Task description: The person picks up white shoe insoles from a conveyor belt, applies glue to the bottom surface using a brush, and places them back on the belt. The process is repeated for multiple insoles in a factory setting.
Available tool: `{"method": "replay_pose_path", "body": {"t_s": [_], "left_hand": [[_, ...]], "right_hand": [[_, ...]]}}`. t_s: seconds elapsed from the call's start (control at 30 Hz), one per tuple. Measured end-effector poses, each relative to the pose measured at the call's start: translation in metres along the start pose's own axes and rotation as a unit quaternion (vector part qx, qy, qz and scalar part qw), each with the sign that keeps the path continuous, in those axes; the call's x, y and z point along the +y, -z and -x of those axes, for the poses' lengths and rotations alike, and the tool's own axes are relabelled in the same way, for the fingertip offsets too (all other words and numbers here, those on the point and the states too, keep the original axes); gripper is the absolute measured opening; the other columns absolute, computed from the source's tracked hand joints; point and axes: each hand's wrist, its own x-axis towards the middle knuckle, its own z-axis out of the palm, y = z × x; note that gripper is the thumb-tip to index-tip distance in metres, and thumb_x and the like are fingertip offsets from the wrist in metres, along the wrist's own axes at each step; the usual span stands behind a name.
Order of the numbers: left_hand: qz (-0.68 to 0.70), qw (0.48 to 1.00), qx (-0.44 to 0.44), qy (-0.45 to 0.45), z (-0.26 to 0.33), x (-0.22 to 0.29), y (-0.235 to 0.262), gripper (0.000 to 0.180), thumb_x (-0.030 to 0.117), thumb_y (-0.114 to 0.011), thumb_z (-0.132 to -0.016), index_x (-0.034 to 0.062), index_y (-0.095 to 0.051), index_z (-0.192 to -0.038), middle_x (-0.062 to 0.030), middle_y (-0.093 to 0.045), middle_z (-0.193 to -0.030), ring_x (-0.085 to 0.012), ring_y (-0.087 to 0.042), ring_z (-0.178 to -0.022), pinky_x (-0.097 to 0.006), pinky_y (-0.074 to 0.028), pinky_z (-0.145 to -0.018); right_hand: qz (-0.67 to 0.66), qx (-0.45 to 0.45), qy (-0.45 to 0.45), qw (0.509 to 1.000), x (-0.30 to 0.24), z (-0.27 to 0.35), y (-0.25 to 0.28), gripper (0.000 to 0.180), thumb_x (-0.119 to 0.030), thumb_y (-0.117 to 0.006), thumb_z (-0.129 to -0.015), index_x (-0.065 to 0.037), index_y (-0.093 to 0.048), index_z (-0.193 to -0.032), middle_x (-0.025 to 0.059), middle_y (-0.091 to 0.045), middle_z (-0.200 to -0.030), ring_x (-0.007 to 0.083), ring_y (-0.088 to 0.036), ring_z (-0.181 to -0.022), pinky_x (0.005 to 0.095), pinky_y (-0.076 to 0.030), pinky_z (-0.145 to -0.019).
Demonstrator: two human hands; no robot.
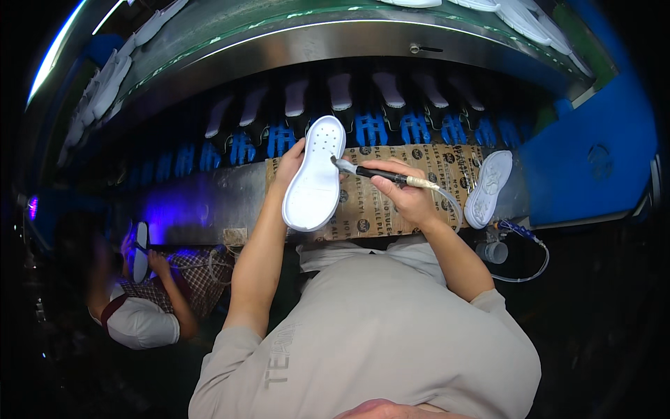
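A white shoe sole [312,188] is held up in front of me, its inner side facing up and a group of small holes near its top end. My left hand [290,163] is closed around the sole's left edge; most of the fingers are hidden beneath it. In my right hand [410,197] is a brush [377,172] with a dark handle, gripped like a pen. Its bristle tip meets the sole's inner surface near the right edge, below the holes. A clear tube runs from the brush's rear end. Another white sole [488,188] rests at the bench's right side.
Printed brown paper [433,164] covers part of the metal bench [202,202]. Blue clamps [370,129] and hanging soles line up behind it, below a green conveyor [279,28] bearing more soles. A small jar [494,252] hangs at right. Left, a co-worker [143,318] holds a sole.
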Motion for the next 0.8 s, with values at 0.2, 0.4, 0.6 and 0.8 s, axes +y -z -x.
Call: {"method": "replay_pose_path", "body": {"t_s": [0.2,0.4,0.6,0.8], "left_hand": [[0.188,0.976,0.051,-0.099,0.066,-0.099,0.056,0.083,0.07,-0.022,-0.102,0.0118,-0.035,-0.16,-0.0308,-0.043,-0.153,-0.049,-0.05,-0.137,-0.069,-0.053,-0.095],[0.227,0.972,-0.044,-0.042,0.096,-0.118,0.029,0.077,0.062,-0.037,-0.103,0.0102,-0.035,-0.16,-0.0359,-0.048,-0.145,-0.0533,-0.055,-0.128,-0.067,-0.059,-0.083],[-0.001,0.972,-0.218,0.09,0.05,-0.046,-0.091,0.076,0.056,-0.04,-0.103,0.0068,-0.031,-0.161,-0.0386,-0.05,-0.14,-0.0532,-0.062,-0.119,-0.068,-0.057,-0.089],[-0.074,0.931,-0.284,-0.215,-0.095,0.102,-0.266,0.086,0.066,-0.016,-0.106,0.0013,-0.021,-0.162,-0.0399,-0.043,-0.147,-0.0518,-0.06,-0.123,-0.059,-0.056,-0.098]], "right_hand": [[0.022,0.17,-0.048,0.984,0.081,0.018,0.026,0.028,-0.015,-0.069,-0.098,-0.001,-0.073,-0.123,0.0088,-0.073,-0.105,0.0163,-0.065,-0.087,0.0291,-0.051,-0.078],[0.078,0.228,-0.085,0.967,0.149,0.05,0.033,0.029,-0.015,-0.07,-0.097,0.0,-0.072,-0.122,0.0158,-0.074,-0.115,0.0277,-0.07,-0.104,0.0351,-0.053,-0.092],[0.064,0.197,-0.064,0.976,0.156,0.051,0.022,0.029,-0.013,-0.07,-0.095,-0.001,-0.072,-0.122,0.0147,-0.072,-0.105,0.0264,-0.069,-0.096,0.0347,-0.053,-0.087],[0.106,0.186,-0.035,0.976,0.168,0.052,0.028,0.029,-0.012,-0.071,-0.094,-0.002,-0.072,-0.121,0.0161,-0.072,-0.105,0.0276,-0.069,-0.095,0.0355,-0.053,-0.085]]}}
